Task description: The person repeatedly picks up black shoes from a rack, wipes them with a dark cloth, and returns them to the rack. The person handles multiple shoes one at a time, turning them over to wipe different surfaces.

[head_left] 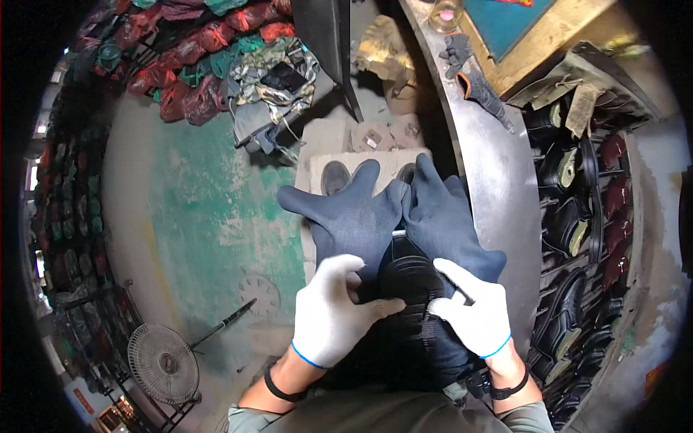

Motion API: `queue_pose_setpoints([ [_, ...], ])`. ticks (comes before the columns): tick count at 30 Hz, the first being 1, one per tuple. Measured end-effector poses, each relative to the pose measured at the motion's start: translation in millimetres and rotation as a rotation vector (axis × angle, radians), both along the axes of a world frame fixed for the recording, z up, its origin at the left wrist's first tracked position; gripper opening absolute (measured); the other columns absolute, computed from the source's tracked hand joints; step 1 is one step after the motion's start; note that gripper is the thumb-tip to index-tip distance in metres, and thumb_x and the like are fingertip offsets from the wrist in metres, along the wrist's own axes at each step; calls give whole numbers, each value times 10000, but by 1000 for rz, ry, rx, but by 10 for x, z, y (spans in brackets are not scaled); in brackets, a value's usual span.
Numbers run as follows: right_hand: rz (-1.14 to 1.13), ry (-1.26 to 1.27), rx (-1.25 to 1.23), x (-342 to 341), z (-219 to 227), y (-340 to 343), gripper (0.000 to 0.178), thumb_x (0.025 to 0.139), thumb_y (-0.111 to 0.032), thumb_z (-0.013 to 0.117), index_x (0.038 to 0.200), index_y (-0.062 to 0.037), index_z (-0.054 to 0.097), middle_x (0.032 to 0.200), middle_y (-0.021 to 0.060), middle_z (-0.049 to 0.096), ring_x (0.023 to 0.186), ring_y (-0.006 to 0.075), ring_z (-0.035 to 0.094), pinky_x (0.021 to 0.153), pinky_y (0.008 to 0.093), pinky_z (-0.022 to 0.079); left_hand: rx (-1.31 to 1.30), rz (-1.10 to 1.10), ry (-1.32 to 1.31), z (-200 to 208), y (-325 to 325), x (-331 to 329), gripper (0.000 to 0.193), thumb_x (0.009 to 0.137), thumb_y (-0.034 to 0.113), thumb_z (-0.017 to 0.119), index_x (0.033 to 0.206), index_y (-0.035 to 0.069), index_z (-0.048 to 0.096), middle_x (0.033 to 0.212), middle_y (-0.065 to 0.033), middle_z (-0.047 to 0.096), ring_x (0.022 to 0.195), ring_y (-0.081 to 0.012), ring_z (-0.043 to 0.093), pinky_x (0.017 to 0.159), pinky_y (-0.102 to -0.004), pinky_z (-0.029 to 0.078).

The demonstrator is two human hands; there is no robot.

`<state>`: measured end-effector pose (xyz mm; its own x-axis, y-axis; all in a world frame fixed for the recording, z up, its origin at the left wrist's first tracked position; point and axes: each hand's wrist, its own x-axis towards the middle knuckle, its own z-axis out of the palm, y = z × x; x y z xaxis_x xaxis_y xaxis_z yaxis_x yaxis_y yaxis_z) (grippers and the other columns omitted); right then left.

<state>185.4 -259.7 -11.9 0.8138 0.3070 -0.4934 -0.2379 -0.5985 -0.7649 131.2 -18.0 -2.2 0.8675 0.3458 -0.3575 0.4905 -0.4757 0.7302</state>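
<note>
A black ridged piece, apparently a shoe [408, 278], stands over my lap between my hands. My left hand [336, 310], in a white glove with a blue cuff edge, is at its left side. Its fingers are half bent and apart, and the thumb reaches across the front of the black piece. My right hand [473, 303], gloved the same way, has thumb and forefinger at the right edge of the shoe, seemingly gripping it. Large dark blue-grey covers [354, 216] with finger-like lobes spread over both knees. The lower part of the shoe merges with dark clothing.
A metal-topped bench [498, 169] runs along my right, with a dark work glove [482, 97] on it. Beyond stands a rack of shoes [567, 224]. A fan [164, 363] is at lower left. Patterned cloth [278, 79] and red bags [198, 101] lie far left.
</note>
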Motion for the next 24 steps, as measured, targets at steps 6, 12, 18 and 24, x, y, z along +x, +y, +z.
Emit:
queue_pose_setpoints([
  [6,73,-740,46,-613,-183,91,699,824,-192,962,1405,85,689,936,130,687,793,277,659,704,391,558,141,-189,-284,-78,-378,-496,454,841,205,948,1230,37,782,950,-133,750,789,-263,731,746,-357,595],
  [12,-73,-944,160,-869,410,153,592,764,-127,941,1292,81,769,1121,204,734,924,351,712,798,430,599,189,-167,-579,580,-407,-835,974,671,429,1081,1402,-71,675,1222,-197,766,1080,-308,787,969,-419,629],
  [18,-6,-842,318,-1097,423,60,410,807,-18,792,1210,55,800,1228,268,741,1074,424,759,945,468,629,-71,-44,-480,609,-480,-934,1257,656,513,1087,1571,-84,465,1466,-228,656,1334,-299,690,1131,-443,565],
  [24,-427,246,1296,-1289,51,-180,1122,1006,-437,832,1806,-60,141,1729,226,429,1430,365,624,1176,538,535,62,-145,-438,364,-642,-1173,1157,729,329,1030,1624,-102,436,1548,-310,623,1425,-433,651,1201,-469,529],
])
